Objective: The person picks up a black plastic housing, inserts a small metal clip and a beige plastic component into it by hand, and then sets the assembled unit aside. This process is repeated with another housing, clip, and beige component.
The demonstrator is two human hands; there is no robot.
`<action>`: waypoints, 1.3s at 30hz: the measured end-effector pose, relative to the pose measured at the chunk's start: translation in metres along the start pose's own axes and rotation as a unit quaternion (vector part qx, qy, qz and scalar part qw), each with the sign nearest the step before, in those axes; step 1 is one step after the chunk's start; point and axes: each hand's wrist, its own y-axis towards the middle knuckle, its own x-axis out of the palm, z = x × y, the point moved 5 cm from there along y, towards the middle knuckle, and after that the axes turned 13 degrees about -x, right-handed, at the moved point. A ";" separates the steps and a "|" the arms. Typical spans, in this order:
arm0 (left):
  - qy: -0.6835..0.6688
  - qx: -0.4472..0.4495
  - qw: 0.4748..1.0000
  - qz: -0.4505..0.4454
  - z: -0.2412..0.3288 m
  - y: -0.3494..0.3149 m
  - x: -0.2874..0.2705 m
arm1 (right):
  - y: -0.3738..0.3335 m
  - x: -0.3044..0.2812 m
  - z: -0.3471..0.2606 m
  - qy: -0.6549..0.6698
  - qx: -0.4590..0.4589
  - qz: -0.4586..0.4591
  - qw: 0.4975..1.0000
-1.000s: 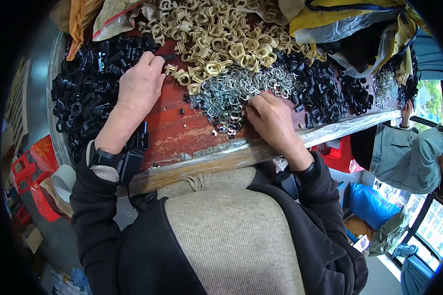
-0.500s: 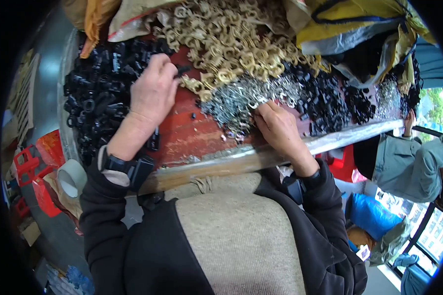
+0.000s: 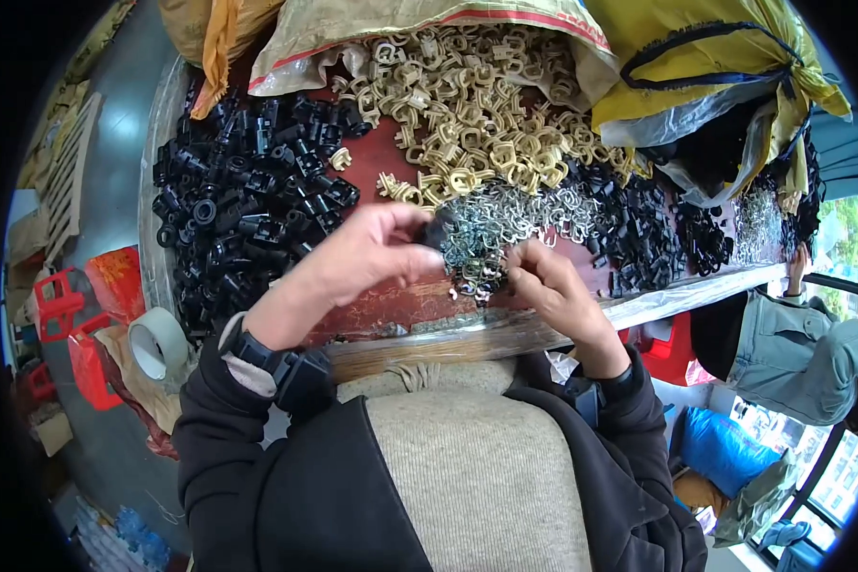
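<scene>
Over the red tabletop, my left hand grips a small black plastic part between thumb and fingers. Close by on the right, my right hand has its thumb and forefinger pinched together; whatever is between them is too small to make out. Small silvery metal clips lie heaped just beyond both hands. Behind them spreads a big pile of beige ring-shaped plastic pieces. Black tubular plastic parts are piled to the left of my left hand.
More small black pieces lie right of the clips. A beige sack and a yellow bag stand at the back. The table's wrapped front edge runs before me. Another person's sleeve is at the right; a tape roll is at left.
My left hand has moved right from the black parts' pile, bringing a black part near my right hand. My right hand has drawn slightly back from the metal clips. The view has shifted.
</scene>
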 end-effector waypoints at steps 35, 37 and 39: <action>0.166 0.261 0.936 0.169 -0.007 0.005 0.035 | -0.005 0.036 -0.001 0.454 0.158 0.109 0.870; 0.309 0.294 0.867 0.256 0.010 -0.004 0.025 | -0.006 0.032 0.003 0.443 0.152 0.117 0.876; 0.490 0.307 0.717 0.389 0.035 -0.017 0.003 | -0.006 0.028 0.006 0.450 0.144 0.136 0.871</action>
